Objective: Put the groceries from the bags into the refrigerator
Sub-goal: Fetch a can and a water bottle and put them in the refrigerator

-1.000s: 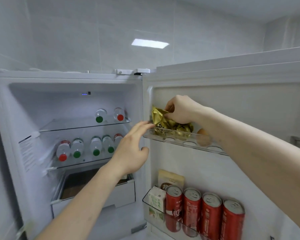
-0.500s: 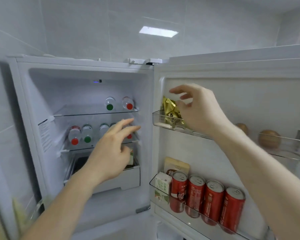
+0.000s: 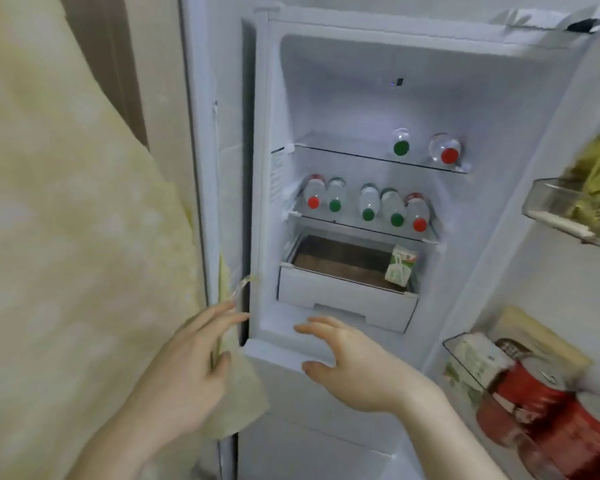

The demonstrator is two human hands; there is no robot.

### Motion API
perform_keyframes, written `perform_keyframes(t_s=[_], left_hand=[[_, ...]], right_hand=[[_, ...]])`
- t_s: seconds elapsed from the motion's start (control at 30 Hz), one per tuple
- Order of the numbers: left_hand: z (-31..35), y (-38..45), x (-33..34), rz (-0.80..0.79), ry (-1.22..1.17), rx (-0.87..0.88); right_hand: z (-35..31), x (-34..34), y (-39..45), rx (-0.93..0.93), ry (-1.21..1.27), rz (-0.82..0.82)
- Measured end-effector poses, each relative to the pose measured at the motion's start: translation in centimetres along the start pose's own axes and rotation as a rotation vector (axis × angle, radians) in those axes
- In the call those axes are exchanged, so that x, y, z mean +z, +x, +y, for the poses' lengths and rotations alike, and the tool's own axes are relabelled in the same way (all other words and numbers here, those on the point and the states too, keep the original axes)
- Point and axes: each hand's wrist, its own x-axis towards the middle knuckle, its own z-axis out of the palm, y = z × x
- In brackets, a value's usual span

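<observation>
Refrigerator [image 3: 343, 57] stands with its door swung open to the right; interior lit.

Left hand [image 3: 187, 372] low in frame at the cabinet's left edge; fingers straight and loosely spread, thumb lying against a pale yellow-green bag [image 3: 238, 403] that hangs beside the cabinet; whether the hand actually grips the bag cannot be told, no curl round it visible.

Right hand [image 3: 350, 362] in front of the cabinet's lower sill; fingers extended and slightly fanned, thumb apart; holds nothing.

Upper glass shelf [image 3: 343, 152]: two bottles lying on their sides, caps forward, one green-capped bottle [image 3: 401, 143] and one red-capped bottle [image 3: 445, 150] just beside it; lower glass shelf [image 3: 354, 228]: a row of five bottles [image 3: 368, 202], caps red, green, green, green, red from left to right.

Drawer [image 3: 343, 296] below the shelves pulled partly out; a small green-and-white carton [image 3: 400, 265] stands tilted in its right corner.

Door, upper bin [image 3: 551, 209]: gold-wrapped snack packets [image 3: 596, 174], blurred; door, lower bin [image 3: 465, 368]: a pale carton [image 3: 478, 355] at the left end, red cans [image 3: 534, 393] side by side to its right, a flat tan packet [image 3: 541, 337] behind them.

Pale yellow patterned curtain [image 3: 66, 237] fills the left of frame.
</observation>
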Motion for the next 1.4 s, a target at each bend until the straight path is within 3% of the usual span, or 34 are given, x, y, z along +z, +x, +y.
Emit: perform_keyframes(t_s=[0.3,0.6,0.83,0.97,1.1,1.4], left_hand=[[-2.1,-15.7,2.1,0.11,0.111,-0.597],[6.0,-31.6,1.1,0.311,0.251,-1.097],[16.8,-44.3,2.0,0.539,0.338,-1.424],[25.4,-52.8,4.7,0.649,0.418,-1.632],[34.0,-60.3,8.1,0.781,0.47,-1.807],[49.2,-70.7,15.7,1.035,0.533,-2.084]], right_hand=[[-2.2,8.3,7.2,-0.41,0.003,-0.434],[-11.6,15.6,2.9,-0.894,-0.067,-0.685],[-20.5,20.6,-8.1,-1.234,-0.224,-0.935],[-23.7,24.2,-18.5,-1.481,-0.282,-1.049],[-24.3,26.8,-29.4,-1.69,-0.256,-1.076],[-22.8,30.2,-48.9,-1.968,-0.353,-1.222]])
